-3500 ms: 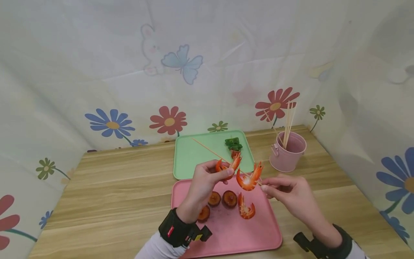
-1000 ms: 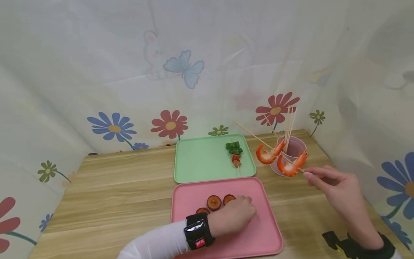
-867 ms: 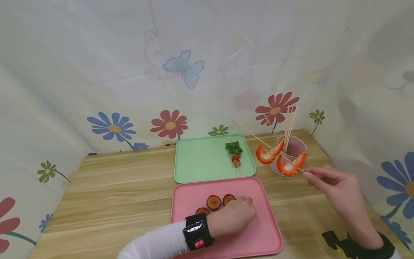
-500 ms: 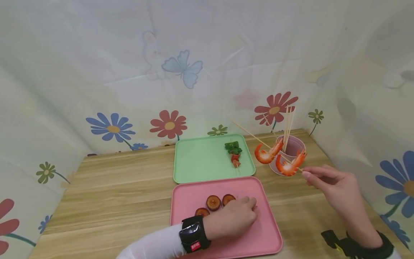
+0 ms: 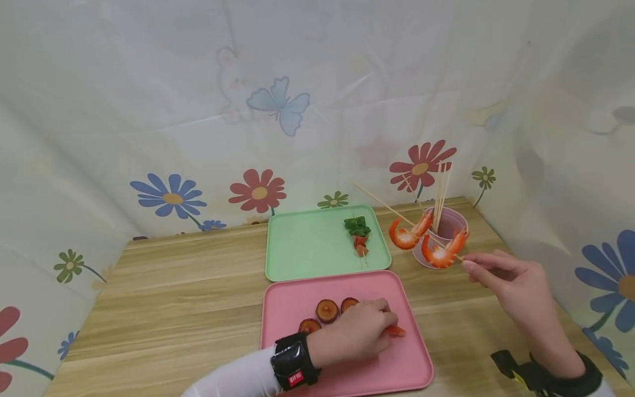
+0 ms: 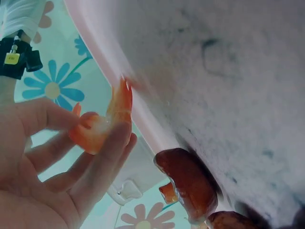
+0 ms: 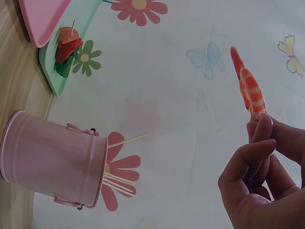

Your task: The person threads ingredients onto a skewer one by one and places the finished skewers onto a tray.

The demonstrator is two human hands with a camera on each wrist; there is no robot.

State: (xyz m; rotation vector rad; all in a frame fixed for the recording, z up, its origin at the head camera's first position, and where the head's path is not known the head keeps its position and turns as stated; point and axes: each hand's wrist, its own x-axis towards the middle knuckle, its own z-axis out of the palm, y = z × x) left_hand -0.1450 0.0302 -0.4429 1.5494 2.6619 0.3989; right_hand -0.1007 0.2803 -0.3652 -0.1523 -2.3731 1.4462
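My left hand (image 5: pixel 364 332) is over the pink tray (image 5: pixel 421 369), pinching a curled orange shrimp (image 6: pixel 102 126) between thumb and fingers. Only part of that shrimp shows in the head view. Off to the right, my right hand (image 5: pixel 518 281) pinches the near end of a thin wooden skewer (image 5: pixel 379 202). Two shrimps are threaded on it, one (image 5: pixel 443 251) close to the fingertips and another (image 5: pixel 410 232) farther along. In the right wrist view the nearer shrimp (image 7: pixel 252 90) stands edge-on above the fingers. Mushroom caps (image 5: pixel 327 311) lie on the pink tray beside my left hand.
A green tray (image 5: pixel 307 242) behind the pink one bears a finished-looking skewer of green and red pieces (image 5: pixel 359 234). At the back right stands a pink bucket (image 7: pixel 57 157) with several bare skewers (image 5: pixel 441 193). A flowered sheet (image 5: pixel 317 138) hangs behind the wooden table (image 5: pixel 188 292).
A shrimp held earlier in my left hand is now on the skewer, which my right hand has moved rightward. My left hand went to the pink tray and has taken hold of another shrimp.
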